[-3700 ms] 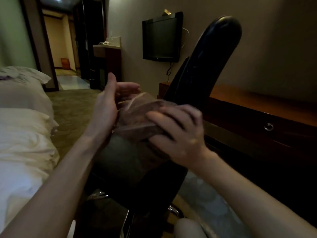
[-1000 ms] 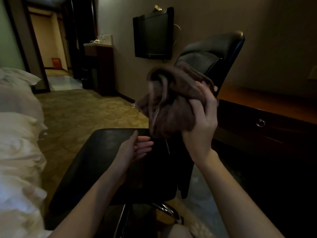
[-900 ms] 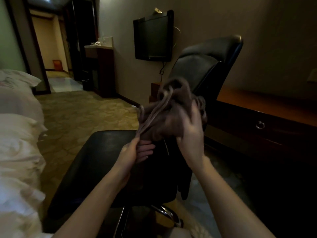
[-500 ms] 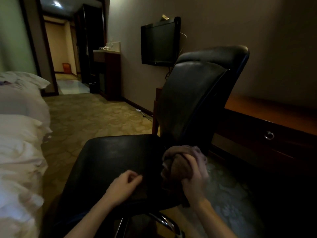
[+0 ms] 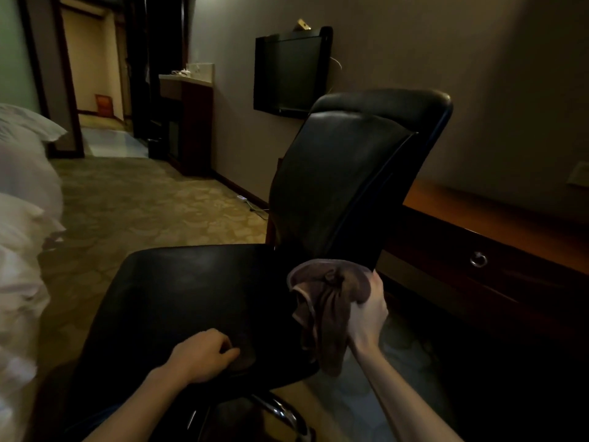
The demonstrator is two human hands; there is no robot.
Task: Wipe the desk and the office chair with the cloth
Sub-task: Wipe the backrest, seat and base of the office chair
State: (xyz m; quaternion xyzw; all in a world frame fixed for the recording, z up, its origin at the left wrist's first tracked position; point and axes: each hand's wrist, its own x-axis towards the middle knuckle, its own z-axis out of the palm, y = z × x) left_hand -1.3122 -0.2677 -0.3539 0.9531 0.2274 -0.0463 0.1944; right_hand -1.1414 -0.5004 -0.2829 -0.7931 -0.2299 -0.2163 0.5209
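Observation:
A black leather office chair (image 5: 347, 173) stands in front of me, its seat low in the middle and its backrest rising to the right. My right hand (image 5: 366, 317) grips a bunched brown cloth (image 5: 328, 301) at the right edge of the seat, near the base of the backrest; part of the cloth hangs down past the seat edge. My left hand (image 5: 204, 354) rests on the front of the seat with its fingers curled under. The dark wooden desk (image 5: 497, 218) runs along the wall behind the chair on the right.
A white bed (image 5: 22, 237) fills the left edge. A wall-mounted television (image 5: 288, 71) hangs behind the chair, with a dark cabinet (image 5: 188, 119) and a doorway further back. Patterned carpet lies between bed and chair. The chair's chrome base (image 5: 280, 409) shows below the seat.
My right hand brought the cloth down from in front of the backrest to the seat's right edge. My left hand let go of the cloth and settled on the front of the seat.

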